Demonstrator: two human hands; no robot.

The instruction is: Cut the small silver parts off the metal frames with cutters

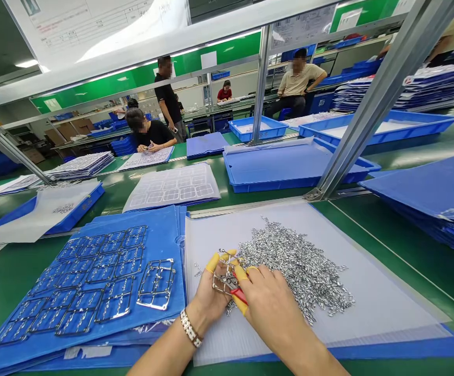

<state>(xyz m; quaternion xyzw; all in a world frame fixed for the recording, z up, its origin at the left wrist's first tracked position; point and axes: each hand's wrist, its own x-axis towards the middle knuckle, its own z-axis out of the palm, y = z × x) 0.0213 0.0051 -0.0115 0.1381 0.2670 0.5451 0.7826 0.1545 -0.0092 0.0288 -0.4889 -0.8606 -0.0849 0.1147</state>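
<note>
A green workbench (391,224) spans the scene, with a translucent white sheet (383,303) spread before the person and a stack of blue sheets (164,224) at the sheet's nine o'clock side. On the white sheet a broad heap of small silvery pieces (297,261) lies at two o'clock from the left hand and one o'clock from the right. At nine o'clock from the left hand, rows of metal frames (78,282) cover much of the blue stack, and a single frame (156,282) lies nearer the hand, just apart from them. The right hand (272,300) is closed round red-handled pliers (238,293), which point toward ten o'clock. The left hand (209,292), palm turned up, pinches a held frame (222,272) between thumb and fingers; it sits at one o'clock from that palm and ten o'clock from the right hand. The pliers' nose overlaps this frame, though contact is hard to tell. A bracelet (190,328) circles the left wrist, and yellow finger covers (213,262) sheathe several fingertips.
</note>
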